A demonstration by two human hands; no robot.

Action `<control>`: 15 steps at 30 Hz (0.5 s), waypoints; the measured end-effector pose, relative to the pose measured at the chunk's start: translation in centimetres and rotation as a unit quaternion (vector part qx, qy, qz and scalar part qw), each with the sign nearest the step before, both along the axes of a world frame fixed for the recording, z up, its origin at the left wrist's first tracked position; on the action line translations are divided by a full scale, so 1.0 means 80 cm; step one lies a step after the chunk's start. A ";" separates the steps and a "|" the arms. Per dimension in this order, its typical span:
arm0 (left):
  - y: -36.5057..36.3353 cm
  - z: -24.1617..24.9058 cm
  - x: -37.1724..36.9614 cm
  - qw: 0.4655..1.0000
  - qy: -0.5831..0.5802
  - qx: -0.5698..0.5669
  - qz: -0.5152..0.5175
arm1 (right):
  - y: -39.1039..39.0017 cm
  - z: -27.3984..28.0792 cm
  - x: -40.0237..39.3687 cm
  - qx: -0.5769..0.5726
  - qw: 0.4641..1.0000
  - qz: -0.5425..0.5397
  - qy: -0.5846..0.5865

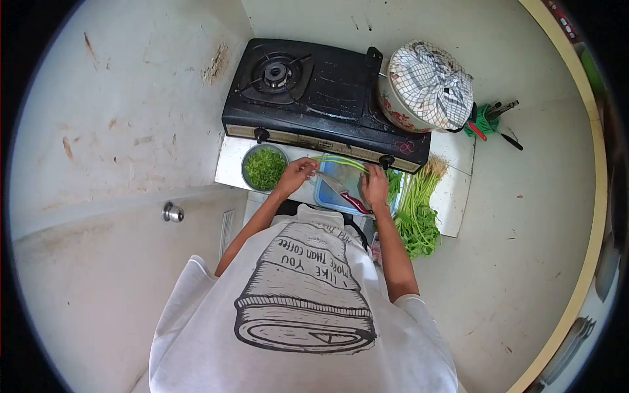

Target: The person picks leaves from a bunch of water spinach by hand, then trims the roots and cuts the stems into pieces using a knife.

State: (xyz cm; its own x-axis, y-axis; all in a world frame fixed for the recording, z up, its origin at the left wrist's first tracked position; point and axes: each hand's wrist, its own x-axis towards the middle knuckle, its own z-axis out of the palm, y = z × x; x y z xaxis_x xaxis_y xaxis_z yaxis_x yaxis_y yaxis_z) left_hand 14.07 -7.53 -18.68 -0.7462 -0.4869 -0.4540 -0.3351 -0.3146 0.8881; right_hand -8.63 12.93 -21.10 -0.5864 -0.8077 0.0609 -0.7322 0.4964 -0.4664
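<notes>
Long green stems (341, 159) stretch between my two hands, above a blue tray-like board (322, 196). At their left end, the fingers of my left hand (296, 177) are pinched together on the stems. My right hand (375, 188) is closed around their other end, near some leaves (394, 183). Between my hands, a knife (343, 192) with a red handle lies slantwise on the board, its blade pointing to my left hand. Beside my left hand stands a grey bowl (245, 175) filled with finely chopped greens (265, 168). A leafy bunch with roots (418, 213) lies right of my right hand.
A black gas stove (327, 85) stands directly behind the board. On its right side sits a pot (400, 111) covered with a checked cloth (436, 82). A green basket (483, 121) with knives hangs at the right wall. Walls close in on the left.
</notes>
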 end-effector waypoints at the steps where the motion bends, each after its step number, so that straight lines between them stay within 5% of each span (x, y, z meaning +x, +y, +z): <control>1: -0.008 -0.004 -0.001 1.000 0.000 -0.002 -0.012 | -0.002 -0.004 0.006 0.019 1.000 -0.004 0.019; 9: -0.042 0.008 -0.008 0.998 0.037 -0.033 -0.045 | -0.001 0.006 0.032 0.086 0.994 -0.025 -0.055; 15: -0.048 0.022 -0.032 0.987 0.083 -0.120 -0.060 | 0.008 0.024 0.046 -0.079 0.978 -0.092 -0.167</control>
